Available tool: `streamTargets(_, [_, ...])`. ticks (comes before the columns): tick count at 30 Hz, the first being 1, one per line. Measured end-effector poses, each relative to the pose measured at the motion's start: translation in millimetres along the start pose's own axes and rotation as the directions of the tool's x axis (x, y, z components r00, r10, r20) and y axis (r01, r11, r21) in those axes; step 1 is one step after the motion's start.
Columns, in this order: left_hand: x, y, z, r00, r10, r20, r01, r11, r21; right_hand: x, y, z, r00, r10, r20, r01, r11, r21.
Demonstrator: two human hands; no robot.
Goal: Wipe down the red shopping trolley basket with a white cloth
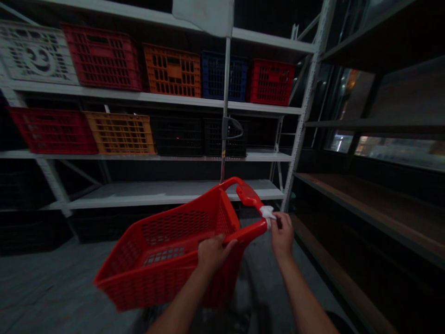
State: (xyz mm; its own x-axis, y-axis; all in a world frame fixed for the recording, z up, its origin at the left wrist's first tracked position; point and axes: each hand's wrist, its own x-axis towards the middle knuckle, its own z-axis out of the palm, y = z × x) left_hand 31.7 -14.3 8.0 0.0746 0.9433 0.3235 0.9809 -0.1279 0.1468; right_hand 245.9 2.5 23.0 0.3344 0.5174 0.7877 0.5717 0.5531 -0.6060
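A red plastic shopping cart point(174, 264) stands in front of me, its basket to the left and its push handle to the right. My left hand point(212, 253) grips the near rim of the basket, close to the handle end. On the handle point(248, 195) lies a white cloth point(267, 213), bunched around the bar. My right hand point(282, 232) pinches this cloth between thumb and fingers, at the near corner of the handle. A metal pole point(225, 83) with a grey hook-shaped piece point(232, 128) rises behind the handle; its lower end is hidden by the cart.
White metal shelving point(167, 97) runs behind the cart, holding several plastic crates, among them an orange crate point(173, 69) and a yellow crate point(121, 133). Dark shelves with wooden boards point(368, 199) stand close on the right. Grey floor point(45, 283) shows at left.
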Motion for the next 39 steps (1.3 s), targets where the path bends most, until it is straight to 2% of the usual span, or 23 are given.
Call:
streamTargets(1, [-2,-3,0.8,1.0,0.016,-0.009,-0.016,1.0,0.0,14,3,-5,0.995,-0.015,0.103,0.015,1.0,0.004])
streamTargets(2, [-3,-7,1.5,0.999,0.032,-0.021,-0.032,0.999,-0.001,28,6,-10,0.969,-0.049,0.243,0.046,0.999,0.019])
streamTargets(3, [-5,-12,2.1,0.998,0.048,-0.037,-0.048,0.999,-0.005,42,8,-13,0.912,-0.1,0.398,0.089,0.995,0.045])
streamTargets(5, [-8,-23,3.3,0.995,0.075,-0.061,-0.076,0.997,-0.018,67,11,-16,0.73,-0.216,0.648,0.194,0.975,0.107])
streamTargets(6, [-9,-29,3.8,0.993,0.091,-0.069,-0.093,0.995,-0.025,76,12,-15,0.643,-0.254,0.723,0.246,0.962,0.12])
streamTargets(7, [-10,-35,4.4,0.991,0.104,-0.078,-0.107,0.994,-0.029,84,12,-12,0.582,-0.261,0.77,0.286,0.952,0.106])
streamTargets(8, [-10,-42,4.9,0.989,0.122,-0.085,-0.125,0.992,-0.033,89,11,-10,0.553,-0.241,0.798,0.31,0.948,0.072])
streamTargets(11, [-10,-62,6.1,0.973,0.196,-0.118,-0.204,0.978,-0.052,86,1,-2,0.564,-0.164,0.81,0.317,0.948,-0.028])
streamTargets(13, [-11,-74,5.3,0.96,0.246,-0.133,-0.258,0.963,-0.082,73,-10,-3,0.557,-0.231,0.798,0.334,0.942,0.039])
streamTargets(16, [-12,-89,-0.2,0.942,0.306,-0.14,-0.325,0.936,-0.138,47,-31,-11,0.56,-0.385,0.734,0.326,0.917,0.232])
streamTargets(19, [-15,-99,-10.1,0.924,0.349,-0.156,-0.375,0.904,-0.203,26,-42,-15,0.581,-0.398,0.71,0.262,0.917,0.3])
streamTargets(21, [-17,-103,-17.1,0.922,0.354,-0.156,-0.384,0.89,-0.246,21,-41,-9,0.626,-0.379,0.681,0.251,0.925,0.285])
streamTargets(24, [-15,-110,-24.6,0.925,0.365,-0.103,-0.379,0.88,-0.285,30,-32,9,0.719,-0.328,0.613,0.269,0.944,0.191])
streamTargets(27, [-11,-117,-29.9,0.916,0.397,-0.063,-0.398,0.874,-0.278,54,-22,25,0.782,-0.246,0.573,0.287,0.958,0.02])
streamTargets(29, [-9,-113,-36.2,0.924,0.371,-0.097,-0.383,0.891,-0.242,72,-19,28,0.812,-0.231,0.536,0.296,0.955,-0.036])
streamTargets(30, [-10,-106,-41.0,0.937,0.323,-0.135,-0.346,0.912,-0.22,79,-19,27,0.804,-0.256,0.536,0.316,0.948,-0.021])
streamTargets(31, [-13,-95,-46.8,0.947,0.264,-0.182,-0.299,0.933,-0.199,85,-20,25,0.772,-0.301,0.559,0.351,0.936,0.019])
streamTargets(32, [-16,-80,-53.3,0.954,0.194,-0.23,-0.239,0.953,-0.186,88,-22,23,0.709,-0.356,0.609,0.393,0.916,0.077])
streamTargets(33, [-21,-62,-59.9,0.951,0.148,-0.271,-0.2,0.964,-0.176,88,-25,19,0.623,-0.404,0.67,0.43,0.892,0.138])
streamTargets(34, [-26,-41,-65.8,0.943,0.172,-0.286,-0.226,0.96,-0.167,87,-28,15,0.531,-0.429,0.731,0.45,0.873,0.186])
streamTargets(36, [-38,2,-73.1,0.919,0.309,-0.246,-0.351,0.924,-0.151,81,-36,8,0.373,-0.42,0.827,0.447,0.863,0.236])
streamTargets(38, [-45,37,-72.0,0.898,0.382,-0.219,-0.409,0.908,-0.093,76,-46,3,0.269,-0.395,0.879,0.424,0.867,0.26])
streamTargets(39, [-47,49,-68.6,0.911,0.359,-0.204,-0.375,0.926,-0.047,76,-50,2,0.225,-0.385,0.895,0.421,0.867,0.267])
